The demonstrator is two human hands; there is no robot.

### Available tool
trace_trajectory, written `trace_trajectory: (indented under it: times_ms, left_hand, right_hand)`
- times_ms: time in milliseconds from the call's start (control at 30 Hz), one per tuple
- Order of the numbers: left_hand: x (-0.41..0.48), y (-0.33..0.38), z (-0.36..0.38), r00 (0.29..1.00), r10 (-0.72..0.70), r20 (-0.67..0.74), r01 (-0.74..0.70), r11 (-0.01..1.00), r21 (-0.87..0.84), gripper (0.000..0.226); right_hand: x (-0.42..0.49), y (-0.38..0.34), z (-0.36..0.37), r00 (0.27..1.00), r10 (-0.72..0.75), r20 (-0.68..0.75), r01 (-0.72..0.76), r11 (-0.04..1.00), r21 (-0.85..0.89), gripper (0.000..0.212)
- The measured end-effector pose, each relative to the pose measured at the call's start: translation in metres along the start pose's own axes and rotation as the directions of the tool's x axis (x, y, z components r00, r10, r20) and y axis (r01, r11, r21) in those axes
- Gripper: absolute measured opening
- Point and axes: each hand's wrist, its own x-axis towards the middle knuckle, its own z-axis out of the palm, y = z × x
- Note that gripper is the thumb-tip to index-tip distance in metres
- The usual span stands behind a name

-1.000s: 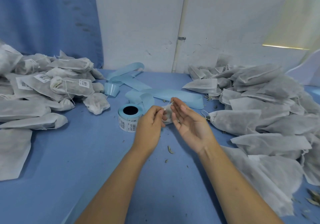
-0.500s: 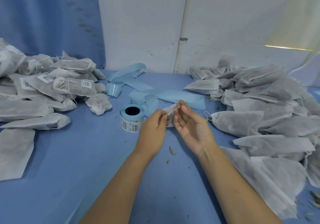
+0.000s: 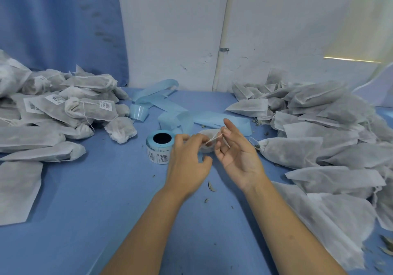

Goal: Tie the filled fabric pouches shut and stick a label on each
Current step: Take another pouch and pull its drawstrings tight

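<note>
While pinching the thin white string (image 3: 215, 137) between thumb and forefinger, other fingers loosely curled in: left hand (image 3: 187, 162), knuckles up, just above the blue worktop (image 3: 85, 189). Beside it, right hand (image 3: 239, 155), palm turned up and inward, thumb and forefinger tips closed on the far end of the same string, other fingers half bent and spread. String short and taut between the two pinches, with a loose tail trailing across the right fingers.

Directly behind and between both sets of fingers — the pouch (image 3: 204, 133), small, white, lying on the worktop, near side hidden by the fingertips. String leading off toward its neck, the join itself too small to make out.

Just left of the left hand, label roll (image 3: 159, 147) standing on end, printed barcodes round its side. Behind roll and pouch, bare blue liner strip (image 3: 170, 113) in loose loops. Near the wrists, a few dry leaf bits (image 3: 210, 186).

Farther out on the left, heap of tied pouches (image 3: 89, 109), several bearing white barcode labels; on the right, larger heap of pouches (image 3: 319, 126) — spilling toward the near edge. At the back, white wall (image 3: 170, 30) with a thin pipe (image 3: 221, 41), and a blue curtain (image 3: 53, 19) at the left.
</note>
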Motion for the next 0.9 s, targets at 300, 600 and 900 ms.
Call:
trace_trajectory:
  times_ms: [300,600,900]
  left_hand:
    - [0.006,0.004,-0.001,0.989,0.091,-0.117,-0.090,0.996,0.019,0.036]
    - [0.014,0.023,-0.012,0.953,-0.067,-0.295,-0.043,0.935,-0.352,0.022]
    - [0.020,0.022,-0.013,0.869,-0.259,-0.422,0.026,0.875,-0.483,0.032]
  right_hand:
    - [-0.003,0.001,0.011,0.982,0.035,0.185,-0.060,0.989,0.132,0.039]
    - [-0.001,-0.004,0.012,0.997,-0.082,0.009,0.081,0.995,0.056,0.036]
    - [0.001,0.010,0.011,0.960,-0.249,-0.130,0.170,0.882,-0.440,0.017]
